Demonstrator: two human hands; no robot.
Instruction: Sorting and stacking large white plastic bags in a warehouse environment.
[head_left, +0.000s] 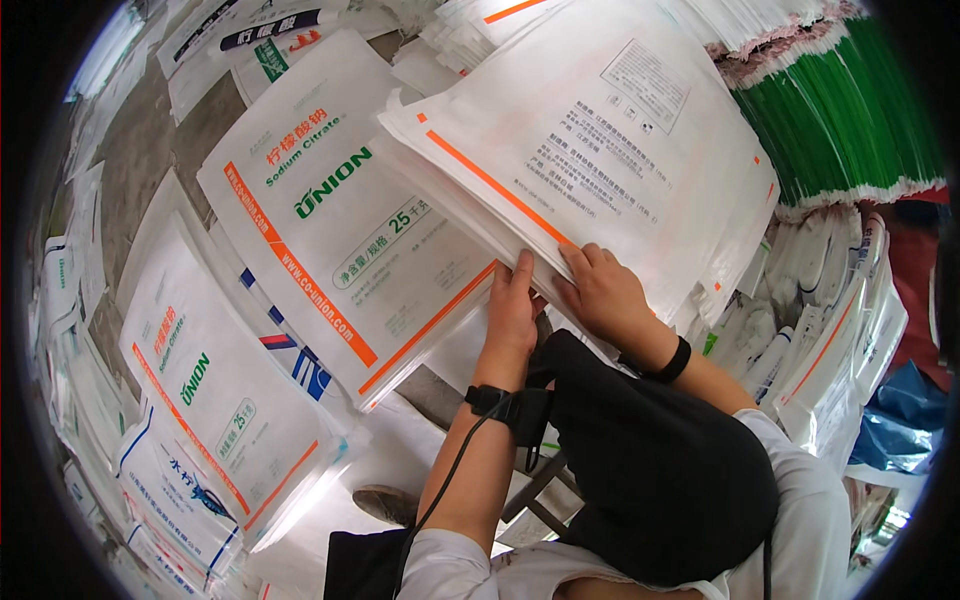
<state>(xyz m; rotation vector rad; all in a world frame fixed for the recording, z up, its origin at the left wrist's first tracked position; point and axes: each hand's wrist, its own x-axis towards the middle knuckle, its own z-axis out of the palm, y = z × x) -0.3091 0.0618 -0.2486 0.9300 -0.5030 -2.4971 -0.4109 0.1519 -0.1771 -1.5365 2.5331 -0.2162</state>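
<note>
- A loose sack (215, 400) with an orange stripe lies apart at the far left on more sacks.
- The left stack (330, 225) of printed white sacks rests flat; the left hand (512, 310) presses on its lower right edge, fingers straight and flat, gripping nothing.
- The right stack (600, 150) overlaps it; the right hand (600, 290) curls over that stack's near edge, fingertips tucked among the sheets.
- Green-edged sacks (850, 120) are piled beyond the right stack's far corner.
- The step looks like sorting or counting; next would call for lifting off a single sack cleanly.
</note>
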